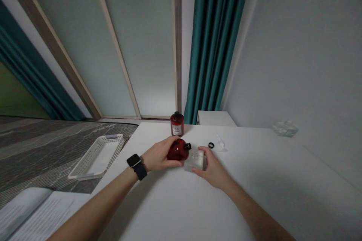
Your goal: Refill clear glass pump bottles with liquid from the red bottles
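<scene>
My left hand (162, 154), with a dark watch on its wrist, is wrapped round a dark red bottle (177, 150). The bottle is tilted, its black neck (187, 146) pointing right over a clear, boxy container (194, 159). Fingers and thumb of my right hand (210, 167) grip this container from the right, low at the tabletop. Whether liquid passes between the two is too small to tell. Just beyond my right hand lie a black ring (211, 145) and a small transparent piece (221, 143), whose kind I cannot make out.
A second dark red bottle (177, 125) with a white label stands upright at the far edge of the white table (175, 207). Crumpled clear plastic (285, 128) lies by the wall. Off to the left are a white basket (98, 156) and an open book (45, 211).
</scene>
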Available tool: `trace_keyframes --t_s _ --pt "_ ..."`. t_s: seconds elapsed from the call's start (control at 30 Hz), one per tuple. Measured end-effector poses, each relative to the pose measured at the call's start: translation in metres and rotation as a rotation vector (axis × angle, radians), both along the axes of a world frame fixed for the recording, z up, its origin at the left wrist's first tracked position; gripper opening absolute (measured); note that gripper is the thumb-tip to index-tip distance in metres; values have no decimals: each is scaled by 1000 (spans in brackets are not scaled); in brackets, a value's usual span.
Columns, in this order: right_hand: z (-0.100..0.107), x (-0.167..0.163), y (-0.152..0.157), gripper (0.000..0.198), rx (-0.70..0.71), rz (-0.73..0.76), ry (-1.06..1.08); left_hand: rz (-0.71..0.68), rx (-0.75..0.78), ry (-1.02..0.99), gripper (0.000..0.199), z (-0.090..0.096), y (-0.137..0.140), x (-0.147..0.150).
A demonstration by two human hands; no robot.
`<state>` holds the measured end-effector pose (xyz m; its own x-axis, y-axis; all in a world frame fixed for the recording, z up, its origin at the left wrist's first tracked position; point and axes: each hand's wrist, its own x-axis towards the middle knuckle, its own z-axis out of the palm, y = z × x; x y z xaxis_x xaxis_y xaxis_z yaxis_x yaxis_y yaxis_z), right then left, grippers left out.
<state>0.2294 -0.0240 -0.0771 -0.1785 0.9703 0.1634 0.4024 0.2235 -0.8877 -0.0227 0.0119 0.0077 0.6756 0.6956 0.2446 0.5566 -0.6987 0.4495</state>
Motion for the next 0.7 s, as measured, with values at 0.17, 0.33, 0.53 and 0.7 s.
trace_keyframes --t_s 0.17,0.33,0.53,0.7 --pt "1 1 -2 74 45 40 -27 -38 141 188 71 15 6 4" --pt "3 2 0 75 95 40 -48 -80 256 316 70 25 12 9" --pt "11 2 -2 72 61 41 -47 -180 331 451 69 37 23 9" --pt "16 4 -5 73 69 51 -86 -240 357 556 70 46 30 9"
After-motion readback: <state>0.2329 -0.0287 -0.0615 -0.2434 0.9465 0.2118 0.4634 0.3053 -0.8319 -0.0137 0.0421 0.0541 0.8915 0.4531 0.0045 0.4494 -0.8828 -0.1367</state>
